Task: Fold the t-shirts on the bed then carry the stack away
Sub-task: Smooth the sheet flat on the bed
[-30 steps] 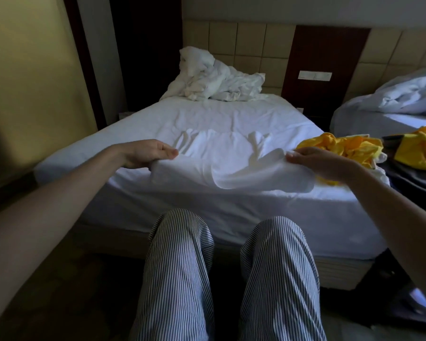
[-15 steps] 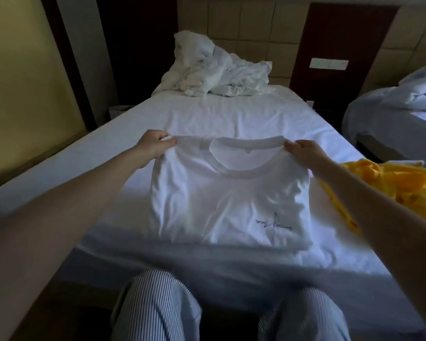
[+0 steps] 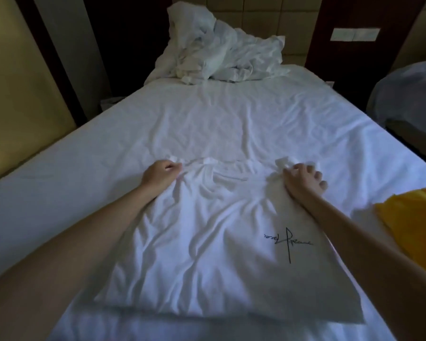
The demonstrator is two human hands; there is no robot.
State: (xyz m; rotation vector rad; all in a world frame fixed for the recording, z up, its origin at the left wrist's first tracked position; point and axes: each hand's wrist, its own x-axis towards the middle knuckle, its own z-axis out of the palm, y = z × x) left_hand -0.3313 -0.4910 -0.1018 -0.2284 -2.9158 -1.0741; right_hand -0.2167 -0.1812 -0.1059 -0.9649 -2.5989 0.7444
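White sheeting covers the bed (image 3: 231, 119), which fills the centre of the frame; its surface is smooth cotton with shallow creases. Dim wall panels and a pale switch plate (image 3: 354, 34) stand behind it at the upper right.

The left hand (image 3: 162, 175) lies at centre left, knuckles up, fingers curled in. It pinches a small ridge of cloth at one shoulder corner of the white t-shirt (image 3: 207, 242). The right hand (image 3: 303, 178) lies at centre right, fingers bent and slightly fanned. It grips a bunched tuft of the same shirt at the other shoulder corner. Both forearms rest on the shirt's side edges.

The white t-shirt lies flat on the sheet, in the lower centre of the frame, collar end toward the top. Its fabric is thin, soft knit, heavily rippled between the hands. A black signature-style print (image 3: 288, 242) marks its right half.

A yellow garment (image 3: 413, 222) lies on the bed at the right edge, just beside the right forearm. Crumpled white bedding (image 3: 221, 52) is heaped at top centre. A second bed (image 3: 408, 102) shows at the upper right.
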